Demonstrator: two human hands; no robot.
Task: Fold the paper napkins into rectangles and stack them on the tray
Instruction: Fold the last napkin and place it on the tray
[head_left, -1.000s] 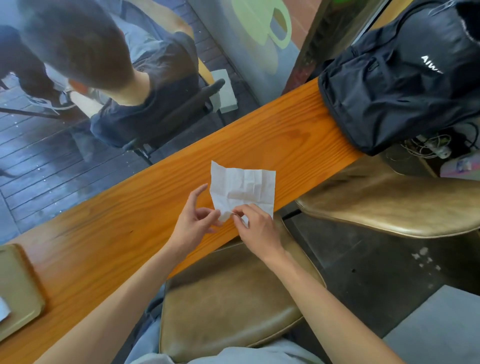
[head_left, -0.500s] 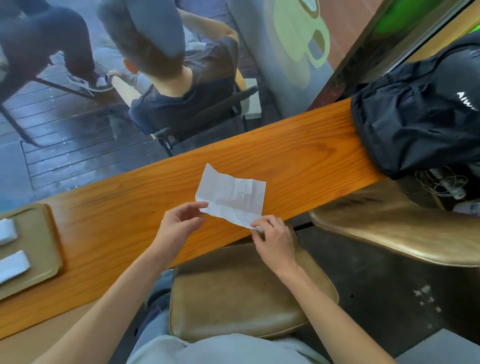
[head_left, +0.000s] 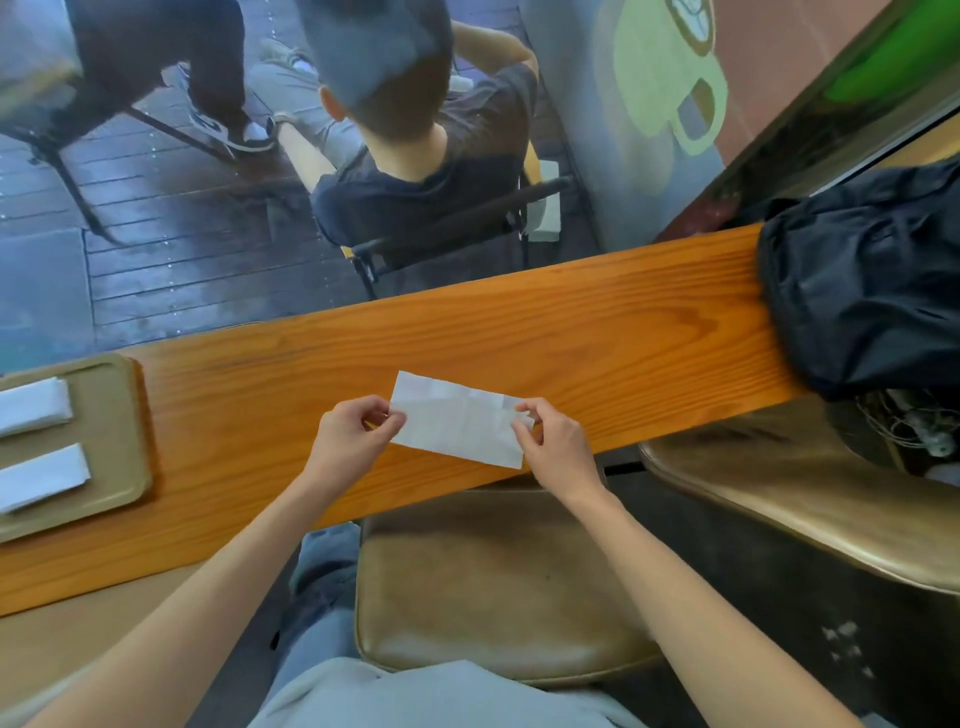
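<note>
Both hands pinch a creased white paper napkin (head_left: 457, 425) folded into a rectangle, at the centre of the frame.

The left hand (head_left: 349, 435) grasps the napkin's left short edge between thumb and fingers; the right hand (head_left: 557, 441) grasps its right edge the same way. The napkin lies over the long orange wooden counter (head_left: 597, 332). At the left edge of the frame, a tan rectangular tray (head_left: 117, 415) sits on the counter with two folded white napkins (head_left: 31, 405) lying apart in it. A black fabric backpack (head_left: 862, 280) rests at the counter's right end.
</note>
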